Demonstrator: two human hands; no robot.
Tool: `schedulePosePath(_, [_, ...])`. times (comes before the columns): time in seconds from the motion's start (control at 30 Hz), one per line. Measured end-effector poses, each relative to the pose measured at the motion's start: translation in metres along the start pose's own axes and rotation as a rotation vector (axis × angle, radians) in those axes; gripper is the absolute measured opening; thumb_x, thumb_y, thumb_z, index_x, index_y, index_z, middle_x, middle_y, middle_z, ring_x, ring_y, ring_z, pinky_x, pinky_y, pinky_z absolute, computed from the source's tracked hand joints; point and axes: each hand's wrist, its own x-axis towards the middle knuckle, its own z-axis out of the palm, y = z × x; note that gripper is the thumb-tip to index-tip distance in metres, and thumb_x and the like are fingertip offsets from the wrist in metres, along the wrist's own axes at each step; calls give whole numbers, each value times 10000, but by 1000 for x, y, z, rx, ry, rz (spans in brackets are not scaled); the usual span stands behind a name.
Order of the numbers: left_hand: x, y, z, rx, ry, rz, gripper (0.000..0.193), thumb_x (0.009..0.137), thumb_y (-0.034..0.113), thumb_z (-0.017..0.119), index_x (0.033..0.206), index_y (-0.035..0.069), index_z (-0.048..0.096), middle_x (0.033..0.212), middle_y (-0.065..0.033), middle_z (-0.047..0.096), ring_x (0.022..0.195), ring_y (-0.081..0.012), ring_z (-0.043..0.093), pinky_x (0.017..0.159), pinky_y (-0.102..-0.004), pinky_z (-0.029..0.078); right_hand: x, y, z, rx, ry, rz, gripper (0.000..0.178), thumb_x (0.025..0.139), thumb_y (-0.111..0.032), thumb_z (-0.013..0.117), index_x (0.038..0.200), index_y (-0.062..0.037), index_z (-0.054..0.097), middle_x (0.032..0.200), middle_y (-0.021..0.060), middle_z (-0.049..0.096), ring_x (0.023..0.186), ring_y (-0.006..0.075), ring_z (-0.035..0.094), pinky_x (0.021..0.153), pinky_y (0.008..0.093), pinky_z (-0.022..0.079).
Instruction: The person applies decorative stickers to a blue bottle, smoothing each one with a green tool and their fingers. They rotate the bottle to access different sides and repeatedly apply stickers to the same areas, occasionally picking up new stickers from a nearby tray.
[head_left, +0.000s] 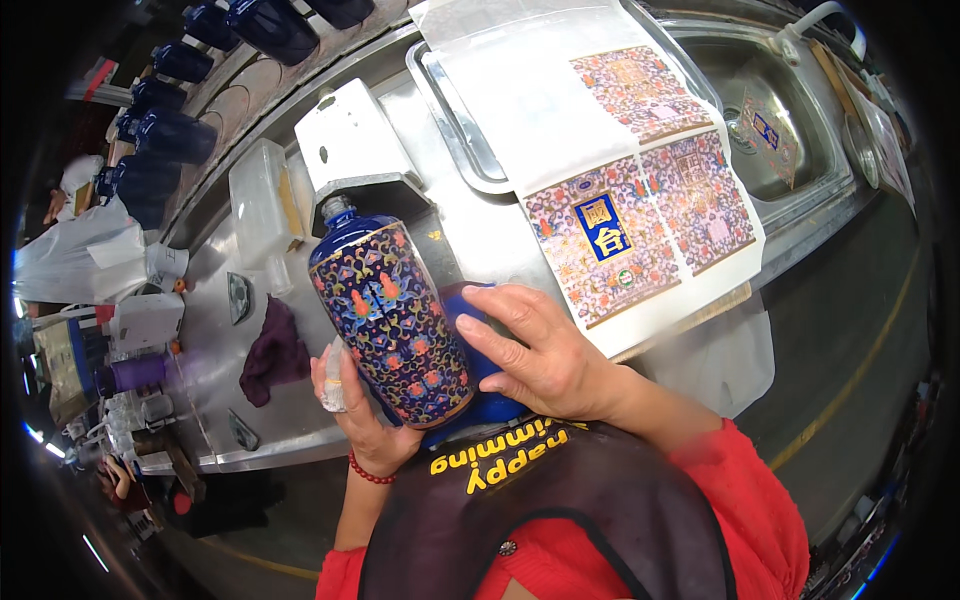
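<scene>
A dark blue bottle (390,320) with a colourful floral pattern leans in front of me, its neck pointing away to the upper left. My left hand (365,425) is closed around its lower left side; white tape wraps one finger. My right hand (550,355) is close to the bottle's right side with fingers stretched out and holding nothing; I cannot tell whether its fingertips touch the bottle. Something blue (490,400) shows beneath the bottle, mostly hidden. To the right lie printed floral decal sheets (600,240) on white paper, some panels with a blue label.
A white angled stand (350,135) stands beyond the bottle, beside a clear plastic box (258,205). A purple cloth (275,350) lies on the metal table. Several blue bottles (175,135) line the far left. A metal sink (800,100) holds a loose decal (768,135).
</scene>
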Motion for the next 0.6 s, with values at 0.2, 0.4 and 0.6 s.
schedulePosePath(0.2, [13,13,-17,200,20,74,912,780,525,797,1433,-48,519,1398,-229,535,1317,-425,414,1162,-639,211,-4,4,-6,28,-25,-2,610,859,-193,767,1393,14,556,1435,271,516,1254,441,542,1042,521,454])
schedulePosePath(0.4, [17,29,-27,265,89,110,688,782,501,774,1345,126,652,1384,-143,595,1305,-345,436,1185,-629,200,-4,3,-6,-6,-106,38,646,795,-144,797,1374,21,562,1426,272,515,1248,465,532,1056,539,443])
schedulePosePath(0.6, [22,27,-22,195,136,76,591,786,397,749,1338,200,676,1402,-86,607,1341,-303,412,1213,-585,137,-4,0,-7,-74,-96,34,751,818,-190,811,1468,-8,479,1469,272,488,1279,449,515,1075,526,412])
